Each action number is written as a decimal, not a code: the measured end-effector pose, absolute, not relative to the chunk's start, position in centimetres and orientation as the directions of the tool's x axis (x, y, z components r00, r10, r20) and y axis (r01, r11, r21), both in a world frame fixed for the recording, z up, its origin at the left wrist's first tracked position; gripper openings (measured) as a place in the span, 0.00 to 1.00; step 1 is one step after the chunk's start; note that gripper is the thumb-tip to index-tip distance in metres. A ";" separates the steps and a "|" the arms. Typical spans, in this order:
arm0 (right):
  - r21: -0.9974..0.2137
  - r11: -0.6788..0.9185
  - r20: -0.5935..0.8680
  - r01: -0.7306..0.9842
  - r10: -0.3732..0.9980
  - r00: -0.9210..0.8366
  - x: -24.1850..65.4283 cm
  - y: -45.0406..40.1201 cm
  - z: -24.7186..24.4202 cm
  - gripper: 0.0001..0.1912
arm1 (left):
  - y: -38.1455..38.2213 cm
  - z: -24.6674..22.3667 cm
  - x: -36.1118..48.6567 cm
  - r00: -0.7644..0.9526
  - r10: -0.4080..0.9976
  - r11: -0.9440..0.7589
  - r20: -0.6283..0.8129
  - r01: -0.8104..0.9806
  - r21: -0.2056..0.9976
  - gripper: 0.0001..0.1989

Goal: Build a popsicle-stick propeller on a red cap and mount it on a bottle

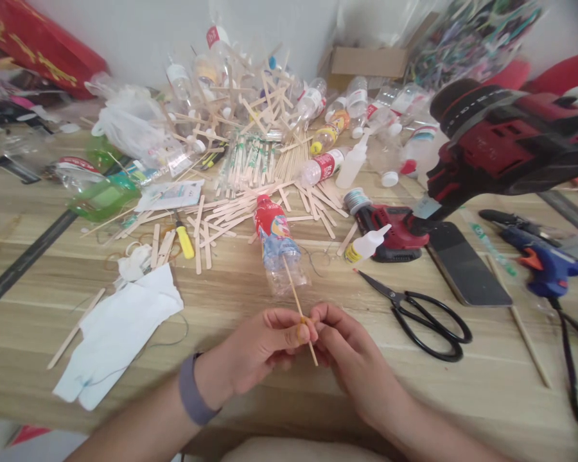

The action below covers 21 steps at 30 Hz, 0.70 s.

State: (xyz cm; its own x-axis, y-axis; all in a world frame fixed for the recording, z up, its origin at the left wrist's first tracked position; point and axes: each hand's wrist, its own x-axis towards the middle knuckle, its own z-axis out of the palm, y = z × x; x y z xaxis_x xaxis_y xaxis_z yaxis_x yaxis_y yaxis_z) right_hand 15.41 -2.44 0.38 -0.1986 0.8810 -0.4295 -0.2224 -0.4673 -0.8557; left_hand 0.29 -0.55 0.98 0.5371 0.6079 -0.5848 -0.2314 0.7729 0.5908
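A thin wooden stick slants between my hands over the table's front part. My left hand, with a grey band on its wrist, pinches the stick near its lower end. Something small and yellowish, perhaps a rubber band, is at the fingertips there. My right hand is closed, its thumb and finger pressed together beside the stick; what they hold is too small to make out. Just beyond, a clear plastic bottle with a red and blue label lies with its red cap pointing away. The stick's upper end overlaps the bottle's base.
Black-handled scissors, a phone, a red and black drill and a blue glue gun are on the right. Left are white paper and a yellow-handled tool. Craft sticks and bottles fill the back.
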 end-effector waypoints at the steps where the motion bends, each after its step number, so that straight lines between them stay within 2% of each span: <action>1: -0.848 -0.465 -0.421 -0.255 0.882 -0.210 15.5 -2.5 0.4 0.13 | -0.6 1.0 0.2 0.539 0.610 0.771 -0.581 -0.236 0.591 0.22; 4: -0.803 -0.474 -0.393 -0.360 0.877 -0.278 15.8 -2.8 0.5 0.15 | -0.6 1.1 0.2 0.537 0.621 0.764 -0.571 -0.251 0.595 0.22; 7: -0.707 -0.548 -0.382 -0.447 0.828 -0.410 16.3 -2.7 0.8 0.16 | -0.6 1.1 0.2 0.543 0.643 0.743 -0.540 -0.271 0.612 0.21; 12: -0.536 -0.734 -0.375 -0.416 0.649 -0.662 17.0 -2.4 0.5 0.12 | -0.5 1.0 0.2 0.510 0.711 0.675 -0.484 -0.302 0.673 0.20; 16: -0.537 -0.747 -0.385 -0.393 0.631 -0.674 16.9 -2.2 0.0 0.18 | -0.3 1.1 0.1 0.497 0.725 0.652 -0.477 -0.273 0.707 0.20; 21: -0.488 -0.808 -0.475 -0.330 0.563 -0.676 17.0 -1.6 -0.2 0.21 | -0.3 1.1 0.0 0.458 0.750 0.597 -0.477 -0.160 0.786 0.17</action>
State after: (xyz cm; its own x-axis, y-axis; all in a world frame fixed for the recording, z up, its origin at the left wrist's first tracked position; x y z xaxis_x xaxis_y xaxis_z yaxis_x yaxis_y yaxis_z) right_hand 17.02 -1.65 -0.16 -0.6764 0.5632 -0.4746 -0.3304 -0.8079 -0.4879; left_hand 0.04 -0.30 1.15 0.4576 0.7503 -0.4772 -0.1603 0.5975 0.7857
